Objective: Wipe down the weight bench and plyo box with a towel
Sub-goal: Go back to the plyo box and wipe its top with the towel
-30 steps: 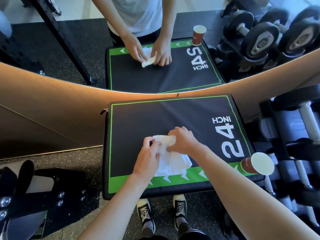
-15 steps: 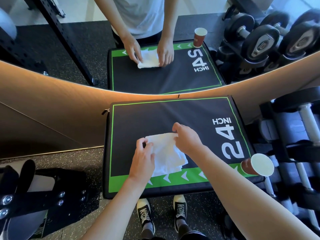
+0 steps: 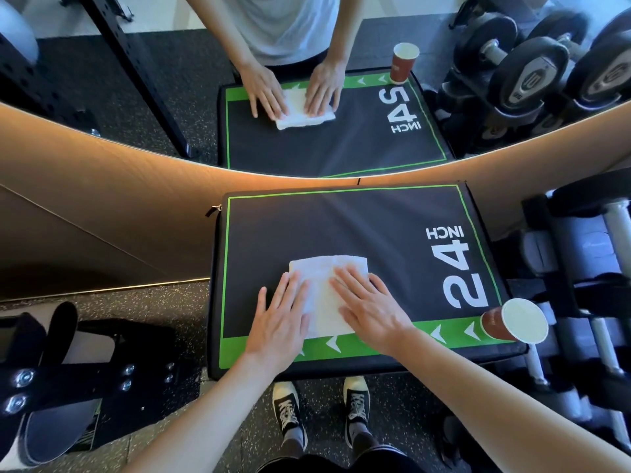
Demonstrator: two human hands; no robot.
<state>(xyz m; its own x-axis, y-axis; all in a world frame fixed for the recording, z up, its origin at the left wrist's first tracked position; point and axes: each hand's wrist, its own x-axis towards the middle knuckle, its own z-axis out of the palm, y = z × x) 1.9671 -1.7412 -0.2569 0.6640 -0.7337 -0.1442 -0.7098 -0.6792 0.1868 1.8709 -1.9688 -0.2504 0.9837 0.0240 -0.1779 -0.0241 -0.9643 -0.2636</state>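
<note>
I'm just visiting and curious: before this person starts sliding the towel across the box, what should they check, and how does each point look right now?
1. Folded white cloth towel lies flat on the black and green padded plyo box: ok.
2. Left hand and right hand both press flat on the towel: ok.
3. Box top ahead of the towel free of objects: ok.
4. Red paper cup at the near right corner, close to the edge, could be knocked: not ok.
5. Cup's contents: cannot tell.
6. Towel damp or dry: cannot tell.

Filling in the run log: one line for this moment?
stage: wiping plyo box | towel: flat | left hand, right hand: pressing | cup: corner
</note>
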